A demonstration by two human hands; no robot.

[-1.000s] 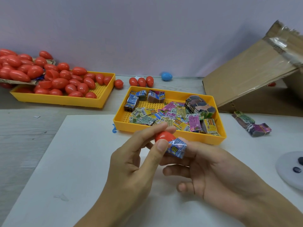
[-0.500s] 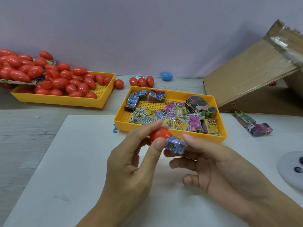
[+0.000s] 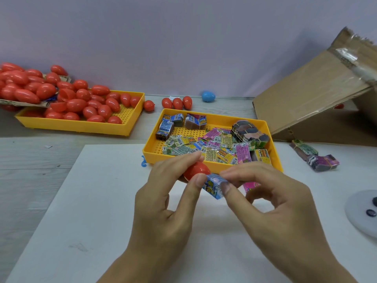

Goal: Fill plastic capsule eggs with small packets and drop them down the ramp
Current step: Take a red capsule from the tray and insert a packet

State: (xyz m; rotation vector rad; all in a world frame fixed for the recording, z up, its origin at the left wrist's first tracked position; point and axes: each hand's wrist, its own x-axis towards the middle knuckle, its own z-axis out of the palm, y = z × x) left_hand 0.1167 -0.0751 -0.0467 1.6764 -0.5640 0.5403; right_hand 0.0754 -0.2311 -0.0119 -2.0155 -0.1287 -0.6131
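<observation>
Egg half and packet held over white mat

Red egg half (image 3: 196, 170) sits pinched in left hand (image 3: 163, 203), thumb and forefinger curled round it, just in front of the packet tray (image 3: 274, 148). Blue packet (image 3: 214, 185) touches the egg's right side; right hand (image 3: 271, 207) pinches it between thumb and forefinger. Pink packet (image 3: 250, 185) shows behind the right fingers, grip unclear. Both hands hover above the white mat (image 3: 91, 201). Packet tray holds loose and bundled packets. Left of it: second yellow tray (image 3: 130, 123) of red eggs. Behind it: three red eggs (image 3: 177, 103) and a blue egg (image 3: 208, 96). Right of it: cardboard ramp (image 3: 310, 99), two packet bundles (image 3: 314, 155) just in front.
</observation>
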